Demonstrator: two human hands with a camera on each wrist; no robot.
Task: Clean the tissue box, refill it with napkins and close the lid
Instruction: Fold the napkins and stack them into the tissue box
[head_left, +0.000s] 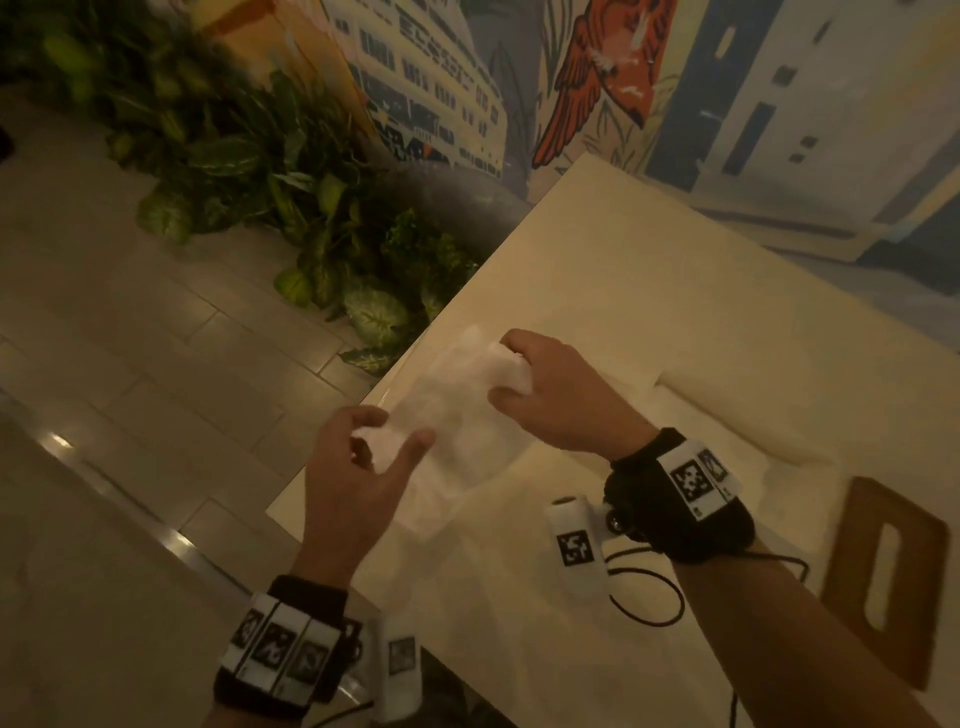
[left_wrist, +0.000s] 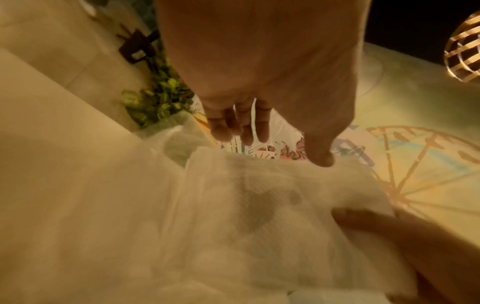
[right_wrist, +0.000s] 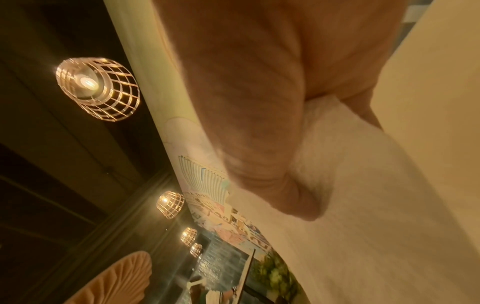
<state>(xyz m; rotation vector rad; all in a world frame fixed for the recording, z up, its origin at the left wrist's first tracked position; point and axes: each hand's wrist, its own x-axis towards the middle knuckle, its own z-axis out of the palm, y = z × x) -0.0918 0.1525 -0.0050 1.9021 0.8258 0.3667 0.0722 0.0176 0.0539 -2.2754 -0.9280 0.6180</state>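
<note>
Both hands held napkins (head_left: 457, 415) over the surface (head_left: 649, 322) at its 9 o'clock edge; left hand (head_left: 358, 467) pinched one corner, right hand (head_left: 556, 395) gripped a wad; lid (head_left: 883, 582) lay off at 4 o'clock; box unseen, so refilling and closing probably remained.

- Left hand (head_left: 358, 467): bare, with a black wristband (head_left: 283, 649) carrying white blocks printed with black square markers.
- Right hand (head_left: 561, 400): bare, same black band (head_left: 680, 499), white marker blocks, thin black cable (head_left: 649, 597) looping off.
</note>
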